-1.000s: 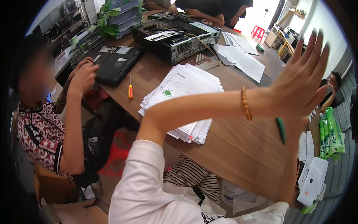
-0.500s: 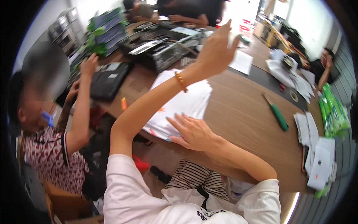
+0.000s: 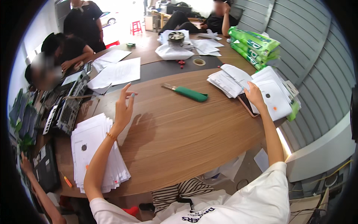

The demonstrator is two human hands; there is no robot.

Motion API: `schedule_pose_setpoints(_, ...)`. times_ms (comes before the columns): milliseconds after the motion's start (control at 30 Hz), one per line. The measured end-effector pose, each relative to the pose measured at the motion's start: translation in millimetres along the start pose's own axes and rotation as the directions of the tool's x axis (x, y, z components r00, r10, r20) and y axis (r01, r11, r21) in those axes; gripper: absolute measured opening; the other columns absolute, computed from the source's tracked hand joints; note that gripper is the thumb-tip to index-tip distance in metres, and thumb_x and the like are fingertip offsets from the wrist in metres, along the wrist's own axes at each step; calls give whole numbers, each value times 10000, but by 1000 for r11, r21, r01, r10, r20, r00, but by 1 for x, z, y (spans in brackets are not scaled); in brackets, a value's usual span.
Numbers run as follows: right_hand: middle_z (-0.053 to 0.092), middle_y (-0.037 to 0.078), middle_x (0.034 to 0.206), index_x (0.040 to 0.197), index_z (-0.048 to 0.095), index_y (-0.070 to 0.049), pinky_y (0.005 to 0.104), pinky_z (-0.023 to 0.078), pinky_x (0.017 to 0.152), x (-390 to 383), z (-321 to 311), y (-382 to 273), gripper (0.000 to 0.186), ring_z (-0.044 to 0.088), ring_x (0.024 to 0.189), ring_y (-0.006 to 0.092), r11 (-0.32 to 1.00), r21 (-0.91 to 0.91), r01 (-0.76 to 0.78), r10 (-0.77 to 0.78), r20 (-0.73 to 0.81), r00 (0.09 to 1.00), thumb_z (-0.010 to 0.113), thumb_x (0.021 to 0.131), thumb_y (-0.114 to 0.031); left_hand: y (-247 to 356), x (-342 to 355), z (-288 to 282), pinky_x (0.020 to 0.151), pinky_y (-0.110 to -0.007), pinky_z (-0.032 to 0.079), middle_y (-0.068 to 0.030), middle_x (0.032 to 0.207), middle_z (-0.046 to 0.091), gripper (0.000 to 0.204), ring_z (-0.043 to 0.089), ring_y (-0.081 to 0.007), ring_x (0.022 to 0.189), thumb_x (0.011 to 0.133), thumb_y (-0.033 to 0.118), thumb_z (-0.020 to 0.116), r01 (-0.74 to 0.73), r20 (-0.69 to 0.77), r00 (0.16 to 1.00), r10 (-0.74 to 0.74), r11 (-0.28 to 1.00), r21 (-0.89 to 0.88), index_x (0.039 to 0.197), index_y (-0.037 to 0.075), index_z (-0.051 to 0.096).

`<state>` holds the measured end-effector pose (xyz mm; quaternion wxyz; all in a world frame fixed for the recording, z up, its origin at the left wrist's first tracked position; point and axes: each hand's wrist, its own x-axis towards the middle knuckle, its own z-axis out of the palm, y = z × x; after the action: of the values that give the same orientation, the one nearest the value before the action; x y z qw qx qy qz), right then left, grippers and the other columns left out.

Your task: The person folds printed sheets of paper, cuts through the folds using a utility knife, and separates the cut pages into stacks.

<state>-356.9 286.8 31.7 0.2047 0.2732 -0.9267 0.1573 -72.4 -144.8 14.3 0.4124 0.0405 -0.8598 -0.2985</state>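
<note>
My left hand is raised above the wooden table with its fingers apart and nothing in it. Below its forearm lies a thick, uneven stack of white paper sheets, with a dark round mark and an orange spot on top. At the right, my right hand reaches over white papers, fingers apart, between a smaller pile and another pile of white papers. Whether its fingertips touch the paper I cannot tell. Partly under that hand lies a phone-like dark object with a pinkish edge.
A green-handled, narrow-bladed tool lies mid-table. Beyond it are a tape roll, a fan and loose sheets. Green packs stand by the grey wall. Opened electronic equipment and other people are at the left.
My view has swung to the right. My left hand, earlier stretched out across the table, is drawn back beside the stack. My right hand has left the stack and moved to the right-hand papers.
</note>
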Motion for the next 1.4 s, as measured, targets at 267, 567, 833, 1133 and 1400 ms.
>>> schedule_pose_setpoints(267,650,221,859,1061,536,97,443,518,721,35,37,20,397,634,805,392,915,-402,20,80,231,970,497,869,-248,-4,-16,3,676,-299,436,-91,918,659,399,587,-195,756,868,52,474,93,47,994,-94,995,19,1265,66,434)
schedule_pose_setpoints(567,537,162,599,749,587,-27,356,415,537,77,-21,-21,236,553,514,228,954,281,110,-111,-11,994,525,833,-239,13,-4,6,815,-341,438,-96,926,655,374,589,-212,787,856,21,481,115,51,992,-111,991,-72,1228,52,466)
schedule_pose_setpoints(833,609,21,704,788,592,-5,260,391,550,67,-75,-146,210,494,603,70,414,887,206,64,-254,965,488,906,-143,44,18,-31,881,-353,424,-106,1056,622,384,585,-223,983,879,134,516,-50,-16,999,50,999,-17,1248,52,447)
schedule_pose_setpoints(1133,575,15,712,913,574,1,223,416,553,-47,17,-245,191,502,613,74,221,882,-415,-175,455,873,468,913,-159,97,-1,-25,1070,-472,193,-264,1384,264,844,254,-387,1293,796,489,601,-391,-29,892,452,801,453,1349,-51,263)
schedule_pose_setpoints(1400,582,162,990,996,537,1,359,481,738,8,80,-210,371,576,937,321,873,-77,481,-467,-414,781,598,829,-325,67,-47,39,1105,-476,60,-255,1459,105,933,48,-353,1372,844,630,400,-280,758,646,-85,898,339,1389,-77,130)
